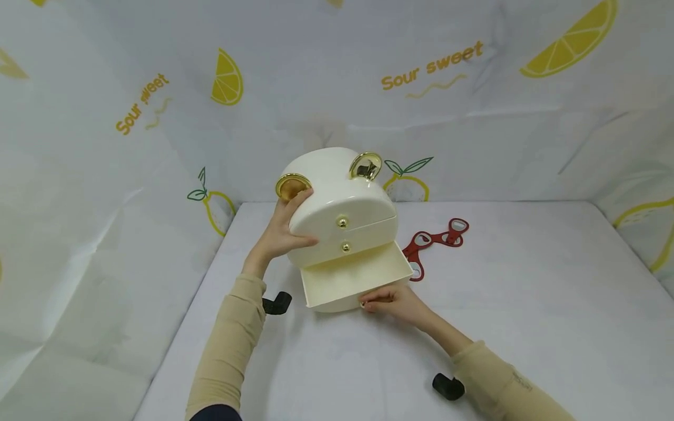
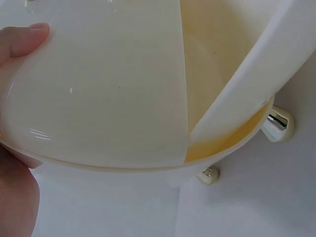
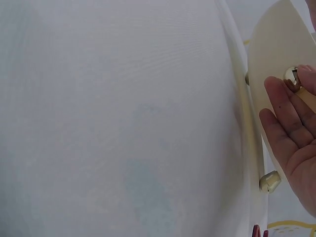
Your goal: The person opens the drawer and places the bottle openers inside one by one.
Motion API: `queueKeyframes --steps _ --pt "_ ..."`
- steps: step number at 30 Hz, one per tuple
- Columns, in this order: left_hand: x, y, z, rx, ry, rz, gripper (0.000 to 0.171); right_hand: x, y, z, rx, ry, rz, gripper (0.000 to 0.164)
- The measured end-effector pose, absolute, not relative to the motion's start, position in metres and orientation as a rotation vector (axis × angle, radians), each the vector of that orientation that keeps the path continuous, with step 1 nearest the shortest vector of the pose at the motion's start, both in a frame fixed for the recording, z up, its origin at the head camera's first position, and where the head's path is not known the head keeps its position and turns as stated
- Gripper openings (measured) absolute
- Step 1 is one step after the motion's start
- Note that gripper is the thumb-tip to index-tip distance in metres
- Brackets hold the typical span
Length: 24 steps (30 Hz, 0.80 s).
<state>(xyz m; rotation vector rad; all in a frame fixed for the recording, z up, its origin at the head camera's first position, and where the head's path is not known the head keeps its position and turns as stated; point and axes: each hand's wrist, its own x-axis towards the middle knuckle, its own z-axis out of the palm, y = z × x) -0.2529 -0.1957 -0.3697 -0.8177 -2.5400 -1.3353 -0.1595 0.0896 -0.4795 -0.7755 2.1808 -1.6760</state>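
Note:
A cream-white drawer box (image 1: 326, 169) with gold ear-shaped pieces (image 1: 293, 186) on top stands on the table, its front toward me. My left hand (image 1: 279, 234) grips its upper left side, thumb on the front; the left wrist view shows that thumb (image 2: 30, 39) on the smooth panel. The lowest drawer (image 1: 355, 275) is tilted out, and nothing shows inside it. My right hand (image 1: 397, 303) pinches that drawer's small gold knob (image 3: 292, 76) between thumb and fingers. Two upper gold knobs (image 1: 343, 222) are untouched.
Right of the box lies a red chain of linked pieces (image 1: 423, 240) with oval openings, partly hidden behind it. Small gold feet (image 2: 279, 124) stick out under the box. Black angled pieces (image 1: 277, 303) sit beside both forearms. A lemon-printed white sheet (image 1: 316, 88) hangs behind the white table (image 1: 526, 304).

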Motion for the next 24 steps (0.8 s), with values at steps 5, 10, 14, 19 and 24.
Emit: queueKeyframes --steps 5,10,14,19,24 --pt "-0.253 -0.195 -0.369 -0.816 -2.537 -1.347 0.096 -0.155 0.091 -0.476 -0.747 2.154 -1.653 0.028" --pt "-0.252 -0.194 -0.368 -0.813 -2.532 -1.351 0.097 -0.153 0.092 -0.475 -0.754 2.164 -1.636 0.027" --pt "-0.252 -0.194 -0.368 -0.804 -2.545 -1.339 0.096 -0.153 0.093 -0.476 -0.751 2.172 -1.631 0.027" --pt "-0.252 -0.193 -0.370 -0.789 -2.526 -1.356 0.097 -0.151 0.095 -0.474 -0.767 2.200 -1.580 0.027" --pt "-0.252 -0.191 -0.372 -0.748 -2.493 -1.423 0.097 -0.152 0.100 -0.470 -0.798 2.213 -1.505 0.028"
